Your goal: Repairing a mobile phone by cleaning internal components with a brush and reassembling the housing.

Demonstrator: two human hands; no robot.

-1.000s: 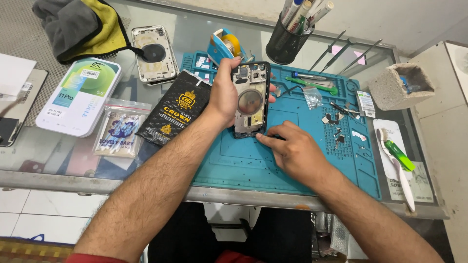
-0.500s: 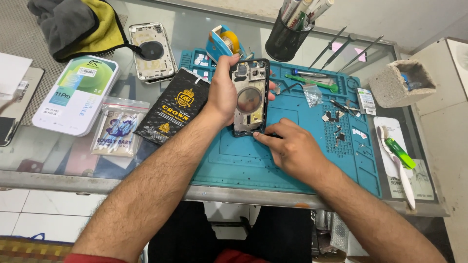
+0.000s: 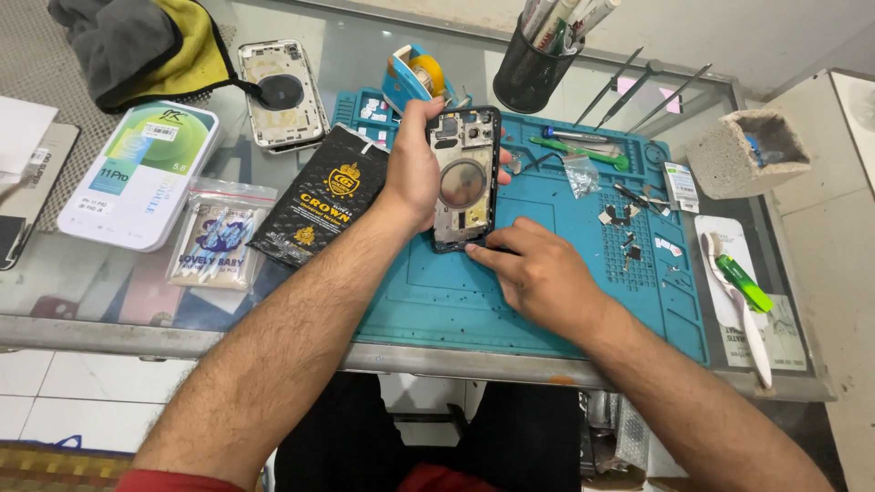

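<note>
My left hand [image 3: 415,169] grips an opened black phone housing [image 3: 465,179] by its left edge and holds it tilted up over the teal work mat [image 3: 474,292]. A round silver coil shows in the middle of the housing. My right hand [image 3: 538,273] rests on the mat just below it, fingertips pinched at the housing's bottom edge. Whatever small thing the fingers pinch is hidden.
A black pouch [image 3: 321,193], a bag of cotton swabs [image 3: 219,235], a white phone box [image 3: 141,173] and a second phone back [image 3: 281,91] lie to the left. Tape dispenser [image 3: 415,77], pen cup [image 3: 531,73], tweezers [image 3: 629,87], small parts [image 3: 629,223] and a toothbrush [image 3: 743,305] sit behind and right.
The housing in my left hand has stayed roughly where it was. My right hand has shifted slightly left, up to the housing's bottom edge.
</note>
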